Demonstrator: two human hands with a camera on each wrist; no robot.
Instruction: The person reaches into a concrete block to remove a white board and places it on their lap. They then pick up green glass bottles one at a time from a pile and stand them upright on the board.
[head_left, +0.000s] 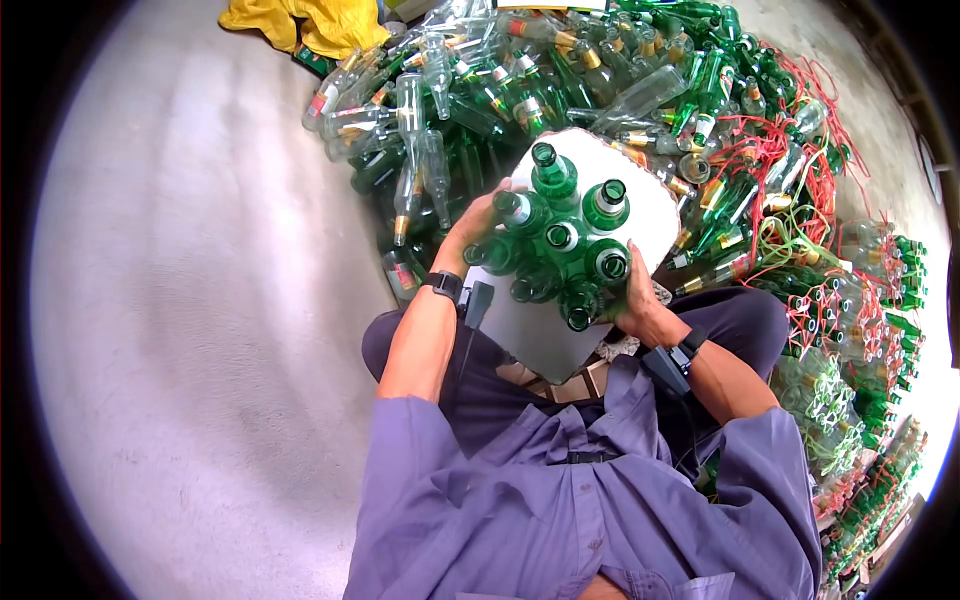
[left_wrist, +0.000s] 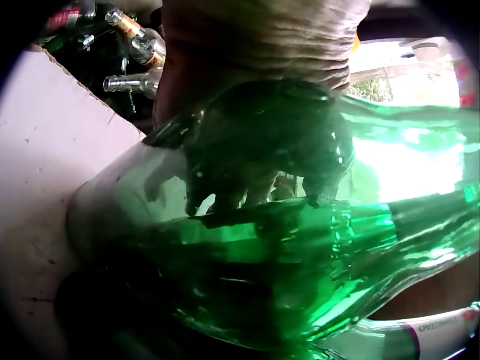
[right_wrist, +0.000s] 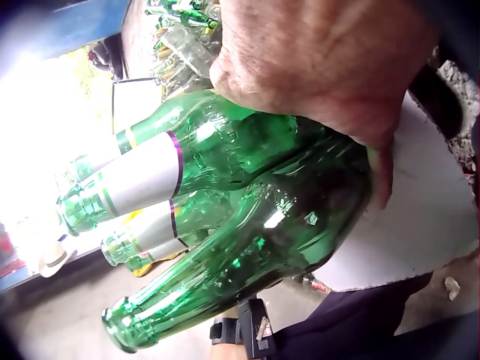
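Several green glass bottles (head_left: 553, 180) stand upright in a tight cluster on a white board (head_left: 650, 210) over the person's lap. The left hand (head_left: 482, 222) grips the cluster from its left side; in the left wrist view its fingers show through the green glass of a bottle (left_wrist: 262, 262). From the right, the right hand (head_left: 640, 298) holds the outer bottles, and in the right wrist view its back (right_wrist: 322, 67) lies over a green bottle (right_wrist: 300, 217) with the thumb along the glass. Some necks carry pale labels; others are bare.
A large heap of loose clear and green bottles (head_left: 640, 95) lies just beyond the board. Red string (head_left: 820, 120) tangles over its right side. Bundles of tied bottles (head_left: 830, 390) line the right. A yellow sack (head_left: 335, 25) lies at the far left on the concrete floor (head_left: 200, 300).
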